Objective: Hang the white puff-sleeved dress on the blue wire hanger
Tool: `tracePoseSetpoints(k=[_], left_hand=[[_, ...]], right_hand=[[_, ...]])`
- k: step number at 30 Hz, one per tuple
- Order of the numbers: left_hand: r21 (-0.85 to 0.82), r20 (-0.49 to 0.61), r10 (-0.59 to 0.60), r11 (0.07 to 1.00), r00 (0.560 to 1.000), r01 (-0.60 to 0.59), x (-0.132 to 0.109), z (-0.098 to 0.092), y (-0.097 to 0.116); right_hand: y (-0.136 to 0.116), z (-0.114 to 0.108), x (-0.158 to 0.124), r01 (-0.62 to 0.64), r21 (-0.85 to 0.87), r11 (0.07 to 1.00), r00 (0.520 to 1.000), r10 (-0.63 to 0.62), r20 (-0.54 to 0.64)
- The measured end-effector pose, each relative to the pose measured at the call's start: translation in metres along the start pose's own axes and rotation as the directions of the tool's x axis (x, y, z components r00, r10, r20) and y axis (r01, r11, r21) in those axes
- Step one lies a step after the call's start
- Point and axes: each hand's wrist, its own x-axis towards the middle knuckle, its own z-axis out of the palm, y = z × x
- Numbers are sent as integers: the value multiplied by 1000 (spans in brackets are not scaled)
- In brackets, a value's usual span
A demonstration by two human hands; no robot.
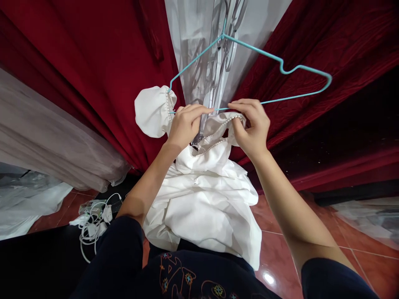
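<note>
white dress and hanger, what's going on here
Someone is handling a white dress that is partly on a blue hanger. One puffed sleeve is over the hanger's left end; the right end is bare. The right hand holds the dress beside the lower bar; the left hand is at that bar, its grip unclear.

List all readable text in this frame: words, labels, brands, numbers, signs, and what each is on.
No readable text.
Dark navy shirt: multicoloured embroidered outlines, partly cut off; can't tell if they are letters.
Tangled white cables: any markings too small to read.
White fabric dress with pearl-beaded trim: no label visible.
Thin light-blue hanger: no marking visible.
</note>
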Motion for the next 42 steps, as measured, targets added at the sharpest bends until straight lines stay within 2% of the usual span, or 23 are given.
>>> tracePoseSetpoints(k=[2, 3, 4, 5, 6, 8, 9, 11, 15, 17, 20, 23, 25, 27, 29, 30, 32, 33, 35, 36, 38, 39, 42], left_hand=[[11, 21, -53, 999, 998, 52, 3, -3, 1], [25, 27, -69, 997, 997, 68, 5, -5, 1], [40, 26, -79, 996, 997, 78, 5, -8, 0], [52, 22, -84, 995, 996, 83, 5, -10, -1], [62, 16, -88, 994, 996, 87, 5, -13, -2], [75, 14, -101, 992, 995, 99, 4, -18, -2], [77, 18, -109, 991, 994, 108, 3, -19, -1], [63, 31, -123, 991, 992, 121, 2, -21, 2], [24, 20, -130, 991, 991, 130, 4, -19, 5], [21, 15, -125, 992, 992, 125, 4, -18, 3], [30, 8, -101, 994, 995, 101, 3, -18, 0], [90, -6, -89, 992, 996, 89, 0, -18, 1], [107, -10, -86, 990, 996, 87, -2, -18, 3], [79, -9, -85, 993, 996, 86, -2, -17, 4], [38, -13, -84, 996, 996, 85, -2, -17, 4], [23, -14, -82, 996, 997, 83, -2, -17, 4], [6, -3, -67, 998, 998, 67, -3, -14, 5], [-2, 6, -55, 998, 998, 55, -4, -11, 5], [-22, -2, -31, 999, 1000, 31, -8, -4, 8], [-25, -41, -28, 999, 999, 27, -10, -1, 8], [-3, -203, -55, 998, 978, 56, -14, 3, 6], [24, -311, -82, 995, 947, 94, -15, 2, 3], [155, -594, -105, 958, 798, 241, -12, -11, -18]], right_hand=[[10, -16, -1, 48, -97, 994, 986, -62, -154], [19, -28, 0, 64, -150, 987, 957, -103, -272], [31, -42, 3, 57, -196, 979, 919, -129, -373], [44, -57, 7, 59, -232, 971, 854, -169, -492], [57, -72, 13, 55, -260, 964, 808, -196, -555], [78, -98, 29, -112, -299, 948, 852, -63, -520], [83, -107, 39, -161, -314, 936, 854, -27, -519], [81, -111, 57, -205, -336, 919, 888, 30, -459], [43, -79, 87, -169, -388, 906, 955, 54, -291], [27, -57, 97, -200, -371, 907, 970, 130, -204], [19, -36, 105, -290, -337, 896, 957, 263, -124], [14, -32, 101, -368, -203, 907, 930, 362, -68], [2, -31, 91, -264, -101, 959, 964, 258, -68], [-14, -27, 75, -9, -78, 997, 998, 4, -65], [-25, -18, 55, 170, -78, 982, 983, -164, 82], [-26, -12, 44, 180, -74, 981, 968, -163, 192], [-19, 2, 24, 123, -138, 983, 933, -67, 353], [-13, 8, 15, 97, -195, 976, 930, -19, 366], [-1, 20, 3, 71, -277, 958, 958, 12, 287], [3, 26, 0, 57, -287, 956, 975, 9, 223], [1, 35, -4, 11, -262, 965, 995, 16, 100], [-4, 40, -4, -8, -249, 968, 997, 26, 69], [-22, 50, -5, -3, -267, 964, 996, 26, 83]])
